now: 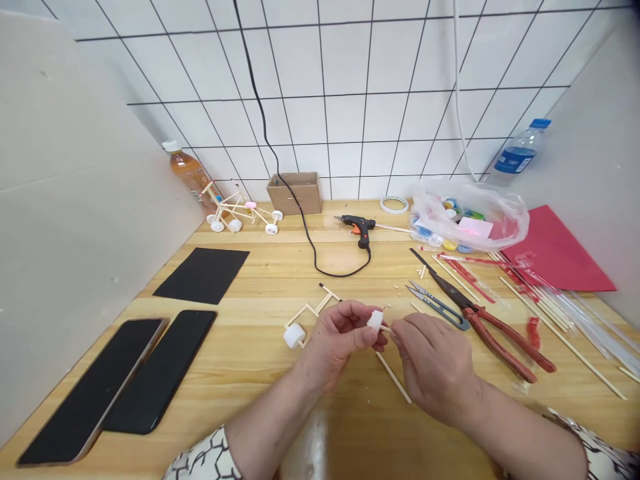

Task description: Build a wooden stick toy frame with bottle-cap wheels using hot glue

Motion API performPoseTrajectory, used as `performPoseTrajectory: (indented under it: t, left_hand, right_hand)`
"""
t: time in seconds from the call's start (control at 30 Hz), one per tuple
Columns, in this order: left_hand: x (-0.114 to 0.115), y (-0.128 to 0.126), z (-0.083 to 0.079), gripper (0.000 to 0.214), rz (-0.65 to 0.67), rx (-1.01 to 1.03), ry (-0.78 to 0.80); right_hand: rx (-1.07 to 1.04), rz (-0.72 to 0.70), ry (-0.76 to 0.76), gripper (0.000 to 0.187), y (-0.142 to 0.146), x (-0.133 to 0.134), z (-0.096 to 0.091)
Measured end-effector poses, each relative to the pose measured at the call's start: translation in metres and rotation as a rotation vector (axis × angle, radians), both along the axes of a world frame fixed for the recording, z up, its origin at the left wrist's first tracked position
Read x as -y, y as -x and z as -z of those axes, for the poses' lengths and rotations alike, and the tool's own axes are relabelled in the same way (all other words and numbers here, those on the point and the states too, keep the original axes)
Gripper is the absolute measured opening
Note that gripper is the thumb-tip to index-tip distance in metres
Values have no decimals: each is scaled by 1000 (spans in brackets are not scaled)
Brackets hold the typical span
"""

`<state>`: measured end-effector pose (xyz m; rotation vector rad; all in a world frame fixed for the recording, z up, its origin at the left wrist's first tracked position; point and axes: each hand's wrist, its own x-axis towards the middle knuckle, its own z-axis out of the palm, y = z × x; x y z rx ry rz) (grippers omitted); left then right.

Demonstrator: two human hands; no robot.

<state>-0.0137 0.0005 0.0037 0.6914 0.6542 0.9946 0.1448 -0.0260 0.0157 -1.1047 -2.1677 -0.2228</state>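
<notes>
The left hand (345,333) pinches a small white piece (375,321) between thumb and fingers, above the near middle of the table (260,363). The right hand (437,363) is curled, its fingertips gripping a thin stick (387,329) whose end meets the white piece; whether it enters the piece or only touches its face cannot be told.

The step in hand seems to be working stick and piece against each other. It would go best with the left pinch firm but light, since the white piece looks soft enough to dent, and the right fingertips close to the joint so that the stick does not bend or snap. Pushing along the stick's own line, with a slight twist, should keep it straight.

Just beyond the left hand lies a stick frame (313,309) with a white cylinder (294,336) at its near end; a dropped wrist could knock it. A loose stick (394,379) lies below the gap between the hands. Snips (437,305) and red-handled pliers (480,320) lie just past the right hand, blades and jaws pointing away, and would hinder a sweep to that side. Farther back rests a glue gun (360,227), its black cable (313,247) looping on the table, where a reaching arm might catch it. A plastic bag (520,223) of small coloured items sits at the back right.
</notes>
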Motion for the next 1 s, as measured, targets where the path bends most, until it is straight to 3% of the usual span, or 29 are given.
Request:
performPoseTrajectory:
  t: [0.2, 0.27, 0.4, 0.57, 0.67, 0.77, 0.93, 1.0]
  left_hand:
    - [5, -3, -1, 31, -64, -89, -212]
    - [6, -4, -2, 29, -90, -123, -259]
    - [6, -1, -7, 26, -57, -145, -285]
    - [7, 8, -16, 37, -42, -408, -542]
    - [10, 11, -18, 30, -37, -494, -609]
    - [13, 10, -18, 26, -21, -425, -501]
    - [13, 3, -17, 28, 47, -146, -173]
    - [12, 2, -17, 30, 59, -90, -115]
  right_hand:
    - [-413, -152, 676, 24, -1, -6, -14]
    - [-431, -169, 729, 25, 0, -8, -18]
    - [-409, -206, 533, 23, 0, -12, -20]
    - [-402, -231, 563, 12, -4, -10, -16]
    - [-380, -254, 497, 15, -3, -8, -16]
    - [-251, -271, 319, 21, -1, -6, -15]
    - [99, -206, -114, 27, -9, -5, -7]
    - [136, -195, -157, 29, -10, -5, -5]
